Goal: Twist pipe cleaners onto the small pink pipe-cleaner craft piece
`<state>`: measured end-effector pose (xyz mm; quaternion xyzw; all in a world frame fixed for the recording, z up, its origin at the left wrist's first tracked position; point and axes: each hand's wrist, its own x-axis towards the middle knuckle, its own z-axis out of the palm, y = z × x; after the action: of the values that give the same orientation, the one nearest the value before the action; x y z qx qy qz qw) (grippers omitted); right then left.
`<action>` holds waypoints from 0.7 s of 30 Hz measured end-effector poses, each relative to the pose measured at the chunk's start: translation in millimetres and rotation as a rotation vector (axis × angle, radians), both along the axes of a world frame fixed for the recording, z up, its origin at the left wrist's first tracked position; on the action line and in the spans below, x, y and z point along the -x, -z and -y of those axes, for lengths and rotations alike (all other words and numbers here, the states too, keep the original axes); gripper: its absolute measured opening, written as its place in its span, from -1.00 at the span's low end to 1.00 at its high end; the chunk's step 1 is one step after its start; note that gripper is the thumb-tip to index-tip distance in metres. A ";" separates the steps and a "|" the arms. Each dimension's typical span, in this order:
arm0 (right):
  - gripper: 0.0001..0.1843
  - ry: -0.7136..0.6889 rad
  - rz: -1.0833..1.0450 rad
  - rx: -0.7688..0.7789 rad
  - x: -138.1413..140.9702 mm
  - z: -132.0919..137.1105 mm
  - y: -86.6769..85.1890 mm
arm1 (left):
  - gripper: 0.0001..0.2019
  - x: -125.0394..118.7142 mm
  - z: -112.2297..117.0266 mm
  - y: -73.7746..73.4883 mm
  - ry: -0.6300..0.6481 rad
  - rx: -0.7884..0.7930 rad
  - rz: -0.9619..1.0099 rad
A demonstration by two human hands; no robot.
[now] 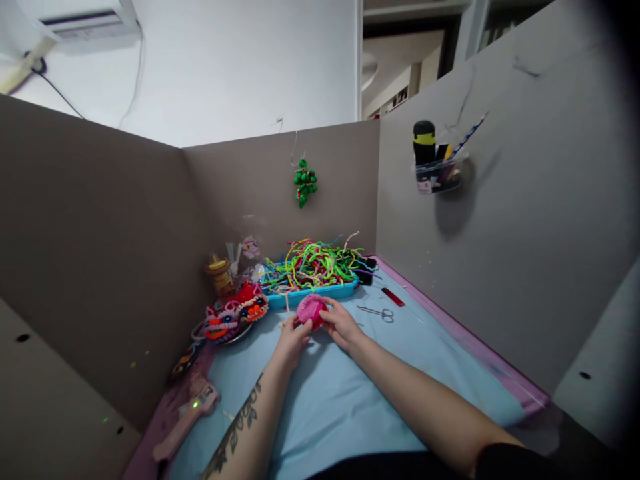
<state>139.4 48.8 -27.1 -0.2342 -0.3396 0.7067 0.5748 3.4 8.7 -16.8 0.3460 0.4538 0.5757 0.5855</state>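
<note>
A round pink-and-red fuzzy piece [311, 309], apparently coiled from pipe cleaners, is held up over the blue cloth [350, 400]. My left hand [295, 338] grips its lower left edge between thumb and fingers. From the other side, my right hand [341, 323] pinches the right edge. Just behind the piece stands a blue tray [320, 292] heaped with pipe cleaners [320, 263] in green, yellow, red and other colours. Scissors [377, 313] lie to the right of my right hand, with a small red strip [393, 297] beyond them.
At left are a plate of colourful fuzzy pieces [223, 325], a jar [220, 277] and a pink glue gun [193, 410] with a green light. A dark phone-like object [367, 272] lies right of the tray. Grey panels [280, 200] enclose the table; a bin [437, 175] hangs right.
</note>
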 end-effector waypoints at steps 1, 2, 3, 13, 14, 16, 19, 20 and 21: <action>-0.38 -0.004 0.013 -0.012 0.2 0.7 -0.3 | -0.56 1.0 -0.6 -0.3 -0.038 -0.016 -0.012; -0.39 -0.015 0.027 -0.026 0.4 1.6 -0.8 | -0.54 2.4 -1.3 -0.9 -0.067 -0.027 -0.004; -0.41 -0.029 0.041 -0.041 0.5 2.7 -1.4 | -0.51 3.9 -2.2 -1.5 -0.081 -0.035 0.018; -0.42 -0.167 0.079 -0.147 -2.1 10.1 -6.3 | -0.52 9.3 1.2 -8.8 0.039 -0.088 0.136; -0.42 -0.158 0.083 -0.155 -2.5 9.7 -6.4 | -0.54 9.0 2.0 -10.0 0.047 -0.089 0.148; -0.41 -0.142 0.087 -0.170 -3.1 9.1 -6.6 | -0.56 8.3 3.2 -11.8 0.063 -0.082 0.163; -0.39 -0.154 0.084 -0.192 -3.6 9.9 -6.8 | -0.57 6.4 3.7 -12.2 0.091 -0.082 0.163; -0.39 -0.166 0.085 -0.197 -3.8 10.5 -6.8 | -0.57 5.6 3.3 -11.7 0.094 -0.087 0.164; -0.40 -0.179 0.085 -0.198 -4.1 11.2 -6.8 | -0.57 4.9 2.7 -11.0 0.090 -0.093 0.166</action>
<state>143.4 37.7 -20.3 -0.1748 -0.4511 0.7077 0.5148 -1.4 6.0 -5.8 0.3439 0.3606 0.5961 0.6296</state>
